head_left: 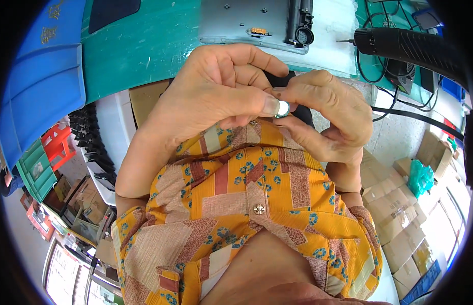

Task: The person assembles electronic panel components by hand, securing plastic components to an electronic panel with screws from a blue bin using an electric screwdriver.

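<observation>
My left hand (216, 91) and my right hand (325, 114) meet close to my chest, above my patterned orange shirt. Between the fingertips of both hands sits a small round silvery disc (283, 108), like a coin-shaped cell. My left thumb presses its face, and my right thumb and fingers pinch it from the other side. Just beyond the hands, on the green bench top (140, 51), lies a grey metal device (246, 20) with a black round connector on its right end.
A black power screwdriver (404, 43) hangs at the upper right, with black cables (414, 117) below it. A blue bin (43, 76) stands at the left. Cardboard boxes (394, 203) are stacked on the floor to the right, crates and boxes to the left.
</observation>
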Motion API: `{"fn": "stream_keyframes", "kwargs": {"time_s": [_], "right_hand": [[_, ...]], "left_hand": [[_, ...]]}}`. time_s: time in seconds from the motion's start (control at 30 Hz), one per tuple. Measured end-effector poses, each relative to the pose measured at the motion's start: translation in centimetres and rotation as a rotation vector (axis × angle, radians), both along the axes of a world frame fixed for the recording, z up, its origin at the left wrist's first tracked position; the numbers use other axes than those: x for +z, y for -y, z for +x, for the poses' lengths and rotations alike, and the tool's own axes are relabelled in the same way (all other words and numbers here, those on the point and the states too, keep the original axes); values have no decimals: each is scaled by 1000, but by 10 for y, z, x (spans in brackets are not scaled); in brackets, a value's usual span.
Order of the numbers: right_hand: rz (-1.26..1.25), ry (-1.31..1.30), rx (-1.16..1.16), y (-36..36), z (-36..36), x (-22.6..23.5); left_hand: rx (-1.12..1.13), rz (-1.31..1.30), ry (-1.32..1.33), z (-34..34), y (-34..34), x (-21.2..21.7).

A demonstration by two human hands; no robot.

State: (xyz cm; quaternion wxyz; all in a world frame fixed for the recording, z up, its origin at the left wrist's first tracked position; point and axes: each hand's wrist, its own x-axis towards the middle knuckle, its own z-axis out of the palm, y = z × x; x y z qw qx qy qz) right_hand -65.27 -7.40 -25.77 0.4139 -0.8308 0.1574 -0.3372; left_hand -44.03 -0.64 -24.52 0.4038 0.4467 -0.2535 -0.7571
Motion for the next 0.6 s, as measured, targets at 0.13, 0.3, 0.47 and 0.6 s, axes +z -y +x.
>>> {"fn": "stream_keyframes", "kwargs": {"time_s": [0.13, 0.3, 0.47, 0.6], "right_hand": [[28, -36, 10, 4, 1, 4], [166, -34, -470, 13, 1, -1], [233, -52, -530, 16, 5, -17], [312, -83, -599, 15, 8, -13]], "left_hand": [[7, -8, 31, 1, 3, 4], [286, -375, 386, -2, -4, -14], [379, -511, 630, 2, -6, -31], [363, -564, 626, 5, -9, -37]]}}
